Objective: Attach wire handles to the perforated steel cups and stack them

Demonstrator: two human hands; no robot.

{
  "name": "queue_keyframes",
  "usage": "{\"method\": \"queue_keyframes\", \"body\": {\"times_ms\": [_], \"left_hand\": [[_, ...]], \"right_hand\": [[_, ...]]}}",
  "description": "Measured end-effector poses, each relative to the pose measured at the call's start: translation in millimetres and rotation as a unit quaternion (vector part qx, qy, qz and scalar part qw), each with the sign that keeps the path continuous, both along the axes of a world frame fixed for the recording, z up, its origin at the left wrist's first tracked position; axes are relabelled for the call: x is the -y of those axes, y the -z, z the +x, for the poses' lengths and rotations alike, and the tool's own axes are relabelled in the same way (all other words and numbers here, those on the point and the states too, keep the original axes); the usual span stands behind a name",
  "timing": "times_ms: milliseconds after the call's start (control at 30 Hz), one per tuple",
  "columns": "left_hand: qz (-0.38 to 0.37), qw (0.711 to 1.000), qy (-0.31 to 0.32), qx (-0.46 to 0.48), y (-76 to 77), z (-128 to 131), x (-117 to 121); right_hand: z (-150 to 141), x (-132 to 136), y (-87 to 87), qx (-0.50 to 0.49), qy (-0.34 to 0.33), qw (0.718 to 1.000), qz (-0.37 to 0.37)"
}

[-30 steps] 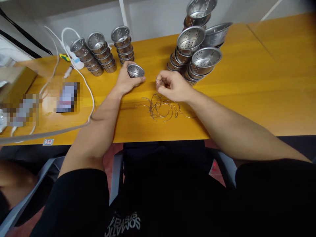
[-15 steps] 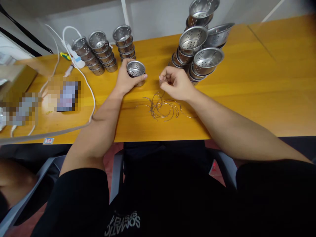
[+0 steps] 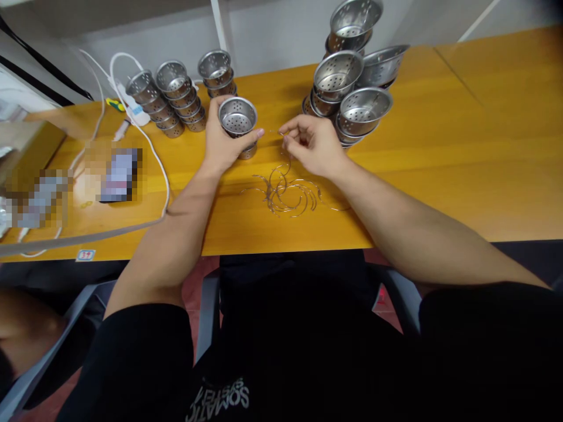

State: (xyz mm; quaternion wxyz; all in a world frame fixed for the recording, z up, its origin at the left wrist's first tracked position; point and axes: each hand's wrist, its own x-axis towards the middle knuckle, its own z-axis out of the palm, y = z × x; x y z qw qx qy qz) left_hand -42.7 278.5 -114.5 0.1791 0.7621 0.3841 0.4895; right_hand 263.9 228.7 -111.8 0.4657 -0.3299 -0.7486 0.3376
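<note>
My left hand (image 3: 224, 138) is closed around a perforated steel cup (image 3: 238, 117), its open mouth facing up towards me. The lower part of another cup (image 3: 248, 152) shows beneath my thumb; whether the two are nested I cannot tell. Thumb and index finger of my right hand (image 3: 313, 143) pinch a thin metal wire (image 3: 281, 133), a little to the right of the cup and apart from it. Just below my right hand, a loose tangle of curved wires (image 3: 285, 199) lies on the table.
Stacked perforated cups (image 3: 173, 82) stand at the back left, and wider perforated bowls (image 3: 365, 111) are piled behind my right hand. A white cable (image 3: 160, 158) loops across the left side near a blurred phone (image 3: 119, 176). The yellow table (image 3: 440, 176) ends before my lap.
My left hand and the cup have risen slightly towards me, exposing the cup below. My right fingers have stretched out somewhat, still pinching the wire, so more of it shows.
</note>
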Motion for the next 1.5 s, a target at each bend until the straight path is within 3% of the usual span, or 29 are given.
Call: {"method": "queue_keyframes", "body": {"times_ms": [200,567,1500], "left_hand": [[-0.035,0.995,0.030,0.084,5.6,32.0,8.9],[-0.016,0.996,0.085,0.017,34.5,50.5,17.5],[-0.057,0.992,0.116,-0.010,20.8,56.3,37.3]], "right_hand": [[-0.9,7.7,-15.5,-0.017,0.029,0.999,-0.003],[-2.1,12.5,-26.7,-0.034,0.076,0.996,0.024],[-5.4,18.6,-31.9,-0.001,0.088,0.996,-0.020]]}}
